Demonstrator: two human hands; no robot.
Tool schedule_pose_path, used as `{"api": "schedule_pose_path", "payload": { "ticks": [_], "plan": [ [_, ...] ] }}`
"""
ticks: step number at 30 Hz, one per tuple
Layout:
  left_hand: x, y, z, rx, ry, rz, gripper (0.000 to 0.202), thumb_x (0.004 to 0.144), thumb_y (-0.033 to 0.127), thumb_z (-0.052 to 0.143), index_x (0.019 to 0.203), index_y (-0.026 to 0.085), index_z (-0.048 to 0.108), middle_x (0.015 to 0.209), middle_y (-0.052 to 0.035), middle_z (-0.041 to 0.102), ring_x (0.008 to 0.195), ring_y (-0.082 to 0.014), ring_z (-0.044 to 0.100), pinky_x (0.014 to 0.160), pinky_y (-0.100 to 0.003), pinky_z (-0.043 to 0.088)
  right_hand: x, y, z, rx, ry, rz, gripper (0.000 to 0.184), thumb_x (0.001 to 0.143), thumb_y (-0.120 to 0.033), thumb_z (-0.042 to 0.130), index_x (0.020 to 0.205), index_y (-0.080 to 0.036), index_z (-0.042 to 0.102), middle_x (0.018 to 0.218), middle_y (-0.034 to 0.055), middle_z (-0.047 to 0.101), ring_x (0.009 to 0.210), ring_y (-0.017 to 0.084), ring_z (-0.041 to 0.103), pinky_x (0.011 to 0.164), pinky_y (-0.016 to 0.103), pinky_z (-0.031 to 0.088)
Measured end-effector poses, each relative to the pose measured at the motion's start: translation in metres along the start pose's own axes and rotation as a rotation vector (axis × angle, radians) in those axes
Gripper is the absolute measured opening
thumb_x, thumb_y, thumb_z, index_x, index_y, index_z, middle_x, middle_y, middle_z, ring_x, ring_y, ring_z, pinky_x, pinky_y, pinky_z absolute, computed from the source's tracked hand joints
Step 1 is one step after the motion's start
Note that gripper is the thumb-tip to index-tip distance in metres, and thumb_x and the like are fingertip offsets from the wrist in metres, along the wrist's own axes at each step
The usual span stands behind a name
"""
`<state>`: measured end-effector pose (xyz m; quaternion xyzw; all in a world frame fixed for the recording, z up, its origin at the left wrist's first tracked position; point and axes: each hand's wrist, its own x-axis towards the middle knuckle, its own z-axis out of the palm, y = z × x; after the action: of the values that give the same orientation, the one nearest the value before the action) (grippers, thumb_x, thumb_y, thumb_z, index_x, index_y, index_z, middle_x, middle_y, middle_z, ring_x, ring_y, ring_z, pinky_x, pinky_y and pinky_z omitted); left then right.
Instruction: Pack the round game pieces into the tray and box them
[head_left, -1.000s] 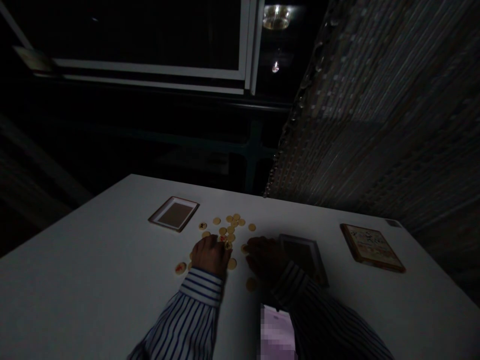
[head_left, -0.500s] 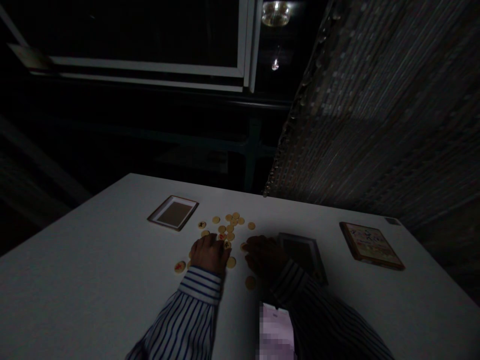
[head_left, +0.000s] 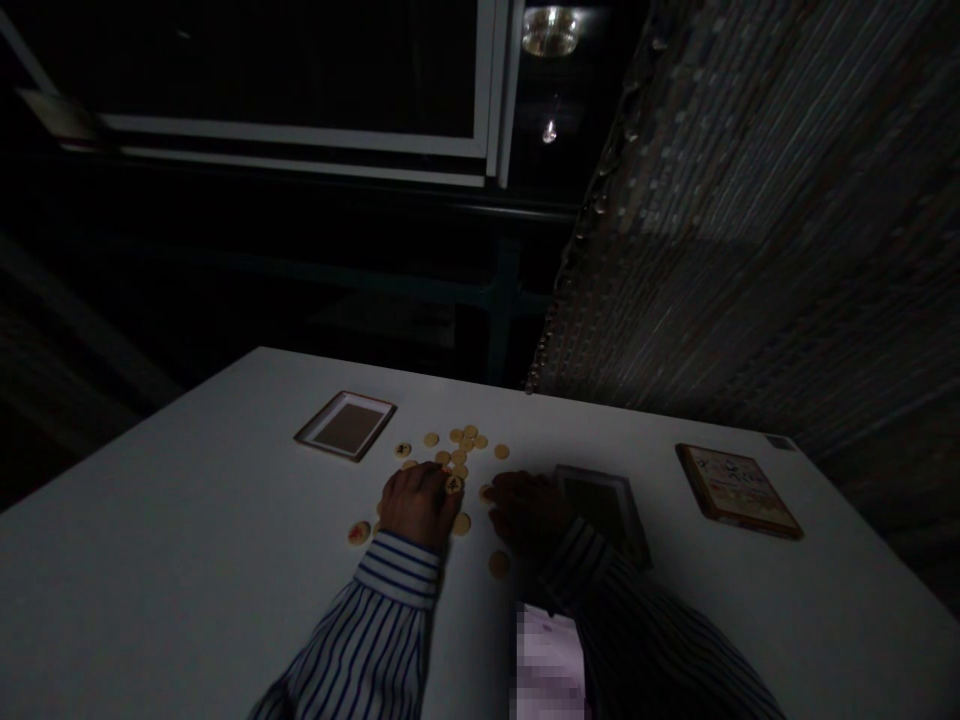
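Observation:
Round wooden xiangqi pieces (head_left: pixel 458 457) lie scattered on the white table. My left hand (head_left: pixel 415 503) is closed, with a black-marked xiangqi piece (head_left: pixel 454 485) between thumb and fingertips, its marked side showing. More pieces sit partly hidden around that hand, and a red-marked piece (head_left: pixel 358 533) lies to its left. In deep shadow, my right hand (head_left: pixel 531 508) rests low with bent fingers, the fingertips at a pale piece (head_left: pixel 486 493); whether they grip it I cannot tell. Single pieces lie between the hands (head_left: pixel 462 523) and below the right one (head_left: pixel 499 564).
An open shallow box part (head_left: pixel 302 436) lies at the back left. Another dark tray (head_left: pixel 628 497) sits beside my right hand. Farther right is a flat box with a printed lid (head_left: pixel 742 490). A bead curtain (head_left: pixel 675 260) hangs beyond the table (head_left: pixel 187 520).
The black-marked piece in my left hand has risen slightly and tilted, and the fingers now cover most of the red-marked piece behind it. My right hand has hardly moved.

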<state>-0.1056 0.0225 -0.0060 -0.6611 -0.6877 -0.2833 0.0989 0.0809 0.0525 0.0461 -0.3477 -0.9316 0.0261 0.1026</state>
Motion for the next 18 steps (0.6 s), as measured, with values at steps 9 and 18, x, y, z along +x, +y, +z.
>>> {"api": "schedule_pose_path", "payload": {
  "ticks": [9, 18],
  "plan": [
    [0.004, 0.006, -0.013, -0.129, 0.028, 0.073, 0.026, 0.076, 0.037, 0.049, 0.091, 0.020, 0.062, 0.096, -0.0069, 0.064, 0.088, -0.0212, 0.057, 0.082, -0.038, 0.042, -0.002, -0.002, -0.009, -0.004, -0.017, 0.027, 0.025, 0.079, -0.026, 0.045, 0.099, -0.022, 0.057, 0.107, 0.0068, 0.058, 0.094, 0.019, 0.051, 0.077, 0.033, 0.038],
    [0.005, 0.015, -0.021, -0.197, 0.119, 0.105, 0.025, 0.076, 0.036, 0.052, 0.092, 0.018, 0.060, 0.093, -0.0068, 0.065, 0.086, -0.0199, 0.057, 0.084, -0.038, 0.042, -0.009, 0.003, -0.016, -0.039, -0.002, 0.019, 0.028, 0.081, -0.027, 0.044, 0.105, -0.021, 0.056, 0.107, 0.0085, 0.058, 0.093, 0.021, 0.052, 0.075, 0.035, 0.040]
  ]
}}
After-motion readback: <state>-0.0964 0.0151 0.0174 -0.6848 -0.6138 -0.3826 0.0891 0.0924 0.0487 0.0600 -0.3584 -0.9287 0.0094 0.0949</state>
